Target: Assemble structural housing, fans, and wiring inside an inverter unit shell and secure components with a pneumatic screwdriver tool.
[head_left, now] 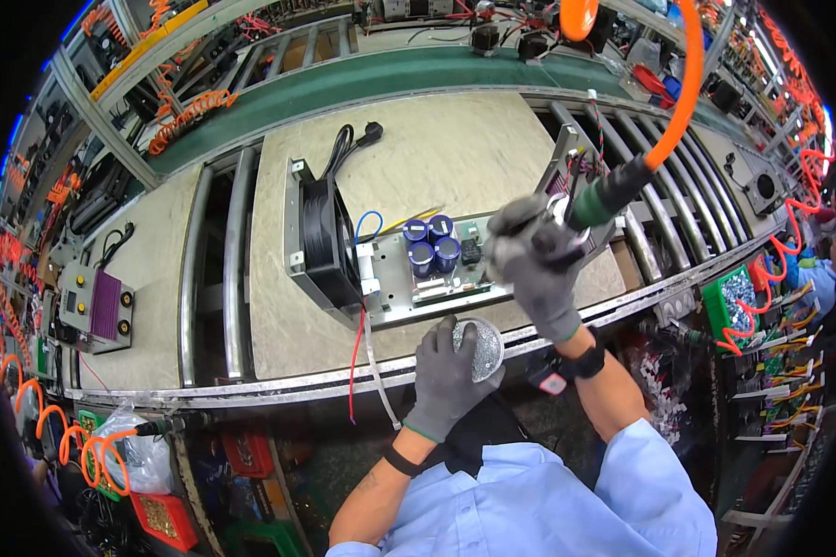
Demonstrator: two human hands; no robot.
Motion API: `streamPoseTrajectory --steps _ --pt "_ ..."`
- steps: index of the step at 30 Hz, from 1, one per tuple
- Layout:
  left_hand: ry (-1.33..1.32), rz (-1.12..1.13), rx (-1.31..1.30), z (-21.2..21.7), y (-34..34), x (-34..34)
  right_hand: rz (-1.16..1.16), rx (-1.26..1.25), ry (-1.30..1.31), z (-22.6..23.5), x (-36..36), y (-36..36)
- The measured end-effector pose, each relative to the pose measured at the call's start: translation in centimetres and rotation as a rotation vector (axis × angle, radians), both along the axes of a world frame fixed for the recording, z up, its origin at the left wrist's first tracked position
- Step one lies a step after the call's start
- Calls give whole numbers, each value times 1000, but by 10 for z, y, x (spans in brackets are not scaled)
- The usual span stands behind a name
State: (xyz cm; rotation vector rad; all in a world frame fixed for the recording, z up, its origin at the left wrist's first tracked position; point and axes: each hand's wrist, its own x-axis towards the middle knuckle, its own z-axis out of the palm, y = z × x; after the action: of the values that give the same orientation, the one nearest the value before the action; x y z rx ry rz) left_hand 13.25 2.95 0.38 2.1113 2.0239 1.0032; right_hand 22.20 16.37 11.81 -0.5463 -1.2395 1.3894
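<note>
My right hand [534, 265], in a grey glove, grips a pneumatic screwdriver [604, 197] with an orange air hose [685, 84], its tip down at the right end of a metal chassis [390, 311]. The chassis carries a circuit board with several blue capacitors [432, 243] and a black fan [330, 243] at its left end. My left hand [446, 376], also gloved, rests at the near table edge over a small round dish of silvery screws [481, 348].
A wooden pallet board [418, 158] sits on a roller conveyor [218, 269]. A black power plug [372, 133] lies behind the fan. A purple-finned unit [102, 306] stands at left. A green bin of screws [738, 292] and coiled orange hoses [84, 450] flank me.
</note>
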Motion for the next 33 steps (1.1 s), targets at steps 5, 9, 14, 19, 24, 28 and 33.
streamPoseTrajectory --steps 5,9,14,19,24,28,33 --pt "-7 8 -54 6 3 1 -196 158 -57 17 -21 67" --pt "8 19 -68 9 5 0 -186 120 -45 6 -40 95" --pt "5 20 -103 9 8 0 -316 266 -170 -6 -48 109" --pt "-4 12 -120 7 9 0 -244 143 -154 -12 -41 116" --pt "2 6 -94 6 8 -1 -288 227 -177 -9 -45 123" --pt "10 -10 -103 5 5 0 -245 128 -159 -3 -41 107" --pt "-6 -23 -32 2 2 -2 -30 76 47 -4 -5 33"
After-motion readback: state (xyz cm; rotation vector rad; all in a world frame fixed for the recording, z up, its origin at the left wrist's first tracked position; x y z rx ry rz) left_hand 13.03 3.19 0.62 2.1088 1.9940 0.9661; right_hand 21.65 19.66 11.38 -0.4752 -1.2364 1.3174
